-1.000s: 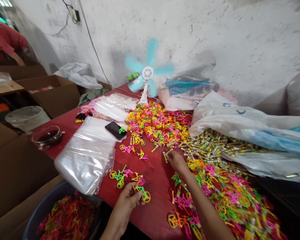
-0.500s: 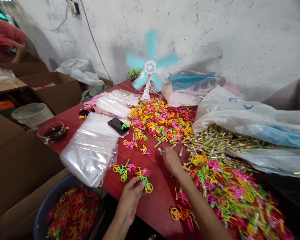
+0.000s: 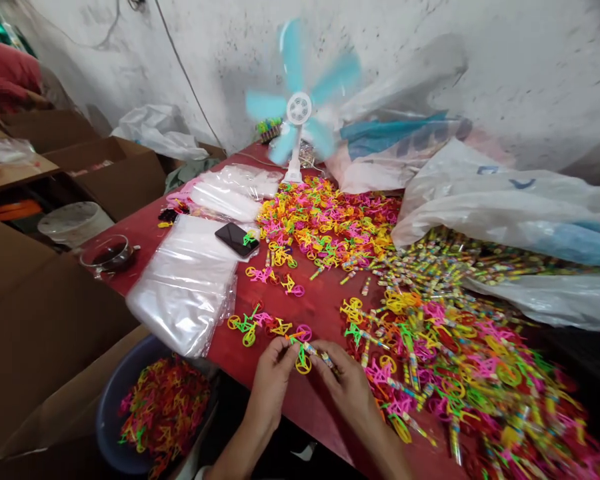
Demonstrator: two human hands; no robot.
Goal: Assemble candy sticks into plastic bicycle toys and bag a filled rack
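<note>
Near the table's front edge, my left hand (image 3: 275, 367) is closed on a small plastic toy bicycle (image 3: 303, 360) with a green frame and a yellow wheel. My right hand (image 3: 345, 383) pinches a small printed tube (image 3: 324, 355), its end up against the bicycle's green and orange parts. Whether the two are joined I cannot tell. Just beyond my left hand lie several loose toy bicycles (image 3: 245, 325). To the right of my right hand spreads a heap of bicycles with tubes among them (image 3: 455, 373).
Further back are a pile of bicycle parts (image 3: 325, 223), a heap of printed tubes (image 3: 440, 260) and a spinning fan (image 3: 299, 108). Clear bags (image 3: 185, 287), a phone (image 3: 236, 238) and a glass cup (image 3: 107, 255) sit left. A tub (image 3: 105, 427) stands below. A person (image 3: 10, 73) bends at far left.
My right hand has come back from the tube heap to my left hand, bringing a printed tube to the bicycle. The view has shifted slightly.
</note>
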